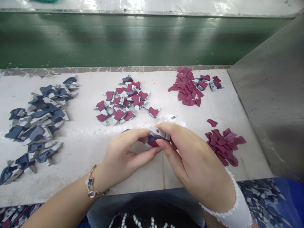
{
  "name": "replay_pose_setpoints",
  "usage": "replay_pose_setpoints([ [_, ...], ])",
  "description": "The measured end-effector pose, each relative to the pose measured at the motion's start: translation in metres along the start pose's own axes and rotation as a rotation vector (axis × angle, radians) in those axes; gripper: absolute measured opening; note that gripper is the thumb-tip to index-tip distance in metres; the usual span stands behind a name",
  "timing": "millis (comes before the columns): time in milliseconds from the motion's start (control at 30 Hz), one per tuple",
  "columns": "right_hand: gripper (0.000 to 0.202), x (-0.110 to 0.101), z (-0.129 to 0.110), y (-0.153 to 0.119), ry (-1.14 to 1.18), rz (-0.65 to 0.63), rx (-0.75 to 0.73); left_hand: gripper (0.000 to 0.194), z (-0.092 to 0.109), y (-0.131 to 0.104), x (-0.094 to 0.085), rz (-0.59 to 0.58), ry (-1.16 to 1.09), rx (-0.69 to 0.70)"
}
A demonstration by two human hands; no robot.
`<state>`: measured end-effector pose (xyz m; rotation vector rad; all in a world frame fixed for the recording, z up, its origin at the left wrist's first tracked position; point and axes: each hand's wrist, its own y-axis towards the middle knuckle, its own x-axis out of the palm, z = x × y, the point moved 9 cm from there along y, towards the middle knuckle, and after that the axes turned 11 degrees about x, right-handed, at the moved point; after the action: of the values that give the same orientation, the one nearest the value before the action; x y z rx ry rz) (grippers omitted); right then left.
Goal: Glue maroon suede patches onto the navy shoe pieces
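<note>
Between my two hands, above the front middle of the white table, is a small grey and navy plastic part (pixel 158 132) with a dark red face and a round hole in its grey side. My left hand (pixel 128 152) pinches its left end between thumb and fingers. From the right, my right hand (pixel 190 158) grips the same part, thumb on the red face. Past my hands lies a pile of similar grey parts with red faces (pixel 136 100). Dark red flat pieces (pixel 222 142) are heaped beside my right hand.
Navy and grey parts without red (pixel 39 110) cover the left of the table (pixel 80 148). Another red heap (pixel 186 87) lies at the back right, near a few assembled parts (pixel 215 84). A metal panel (pixel 273 85) borders the right side; a blue-lined container of parts (pixel 266 202) sits below.
</note>
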<state>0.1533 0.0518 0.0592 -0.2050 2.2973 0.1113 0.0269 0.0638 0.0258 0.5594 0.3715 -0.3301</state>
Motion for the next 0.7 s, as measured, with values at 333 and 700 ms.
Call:
replay_pose_setpoints([
  [333, 0.017, -0.002, -0.005, 0.002, 0.218, -0.178, -0.147, 0.019, -0.020, -0.016, 0.027, -0.043, -0.722, -0.525],
  [700, 0.020, 0.002, -0.001, -0.002, 0.162, -0.134, -0.115, 0.018, -0.013, -0.003, 0.020, -0.117, -0.510, -0.334],
])
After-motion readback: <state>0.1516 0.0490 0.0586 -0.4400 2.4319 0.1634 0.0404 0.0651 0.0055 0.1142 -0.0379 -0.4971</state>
